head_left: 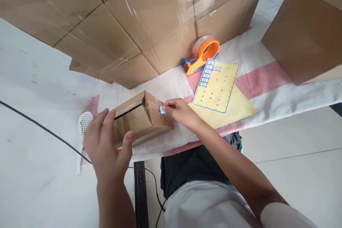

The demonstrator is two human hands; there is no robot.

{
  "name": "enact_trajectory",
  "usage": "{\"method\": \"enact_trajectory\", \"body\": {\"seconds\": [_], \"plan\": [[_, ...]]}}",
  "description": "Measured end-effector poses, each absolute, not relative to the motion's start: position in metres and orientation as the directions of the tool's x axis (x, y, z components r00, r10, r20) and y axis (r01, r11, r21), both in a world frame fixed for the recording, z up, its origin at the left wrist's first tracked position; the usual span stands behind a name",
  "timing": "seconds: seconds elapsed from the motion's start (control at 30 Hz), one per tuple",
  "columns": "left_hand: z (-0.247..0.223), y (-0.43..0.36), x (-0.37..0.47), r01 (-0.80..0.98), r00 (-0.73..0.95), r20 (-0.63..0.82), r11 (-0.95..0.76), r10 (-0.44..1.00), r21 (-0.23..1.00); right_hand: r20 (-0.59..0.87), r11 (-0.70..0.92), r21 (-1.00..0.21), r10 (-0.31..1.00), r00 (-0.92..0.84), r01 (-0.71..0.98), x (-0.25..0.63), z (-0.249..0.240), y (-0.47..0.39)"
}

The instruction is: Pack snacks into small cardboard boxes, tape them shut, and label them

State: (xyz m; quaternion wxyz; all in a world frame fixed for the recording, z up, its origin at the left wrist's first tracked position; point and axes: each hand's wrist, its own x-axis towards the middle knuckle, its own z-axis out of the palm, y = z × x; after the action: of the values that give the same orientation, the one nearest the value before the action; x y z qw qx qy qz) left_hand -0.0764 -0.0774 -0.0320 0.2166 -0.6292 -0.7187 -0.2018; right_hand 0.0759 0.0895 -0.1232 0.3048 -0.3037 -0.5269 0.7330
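A yellow sticker sheet (217, 87) with a blue scalloped border lies on the desk (269, 78), which is covered with a white and pink cloth. A column of small blue-and-white labels runs down the sheet's far left edge, with one more beside the top of the column; their print is too small to read. Rows of tiny blue marks cover the rest of the sheet.

Near the middle of the desk lies a small cardboard box (141, 119), on its side, with a dark slit showing along one long edge. What is inside cannot be seen. The left hand (107, 146) is half open, thumb and fingers curved around the box's near left end, steadying it. The right hand (179, 111) pinches a small blue-and-white sticker (162, 110) between thumb and forefinger, pressing it against the right end of the box.

Just beyond the sheet rests an orange tape dispenser (203, 55) loaded with a roll of clear tape. Large cardboard cartons (128, 21) wrapped in clear film stand across the far side, and another carton (307, 32) sits at the far right. A white perforated scoop (84, 123) lies left of the box.
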Motion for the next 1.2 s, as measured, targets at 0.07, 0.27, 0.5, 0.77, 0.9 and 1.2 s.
{"method": "enact_trajectory", "body": {"seconds": [0.07,0.27,0.5,0.77,0.9,1.2], "plan": [[-0.037,-0.069,-0.091,0.991,-0.126,0.463,0.134,0.878,0.014,-0.117,-0.226,-0.968,0.793,-0.598,-0.111,0.074,-0.124,0.085],[-0.052,-0.066,-0.097,0.989,-0.15,0.426,0.136,0.892,0.063,-0.077,-0.09,-0.996,0.828,-0.555,0.004,0.078,-0.122,0.07],[-0.049,-0.068,-0.094,0.969,-0.246,0.403,0.22,0.882,0.112,-0.055,0.044,-0.986,0.821,-0.568,0.16,0.083,-0.118,0.074],[-0.052,-0.069,-0.095,0.976,-0.217,0.415,0.2,0.884,0.084,0.103,0.108,-0.994,0.931,-0.351,-0.004,0.081,-0.132,0.042],[-0.056,-0.071,-0.1,0.99,-0.144,0.405,0.135,0.903,0.051,0.155,0.138,-0.988,0.928,-0.338,-0.074,0.084,-0.14,0.002],[-0.063,-0.077,-0.094,0.98,-0.198,0.619,0.154,0.76,0.125,0.207,0.34,-0.94,0.588,-0.782,0.007,0.109,-0.139,0.058]]}}
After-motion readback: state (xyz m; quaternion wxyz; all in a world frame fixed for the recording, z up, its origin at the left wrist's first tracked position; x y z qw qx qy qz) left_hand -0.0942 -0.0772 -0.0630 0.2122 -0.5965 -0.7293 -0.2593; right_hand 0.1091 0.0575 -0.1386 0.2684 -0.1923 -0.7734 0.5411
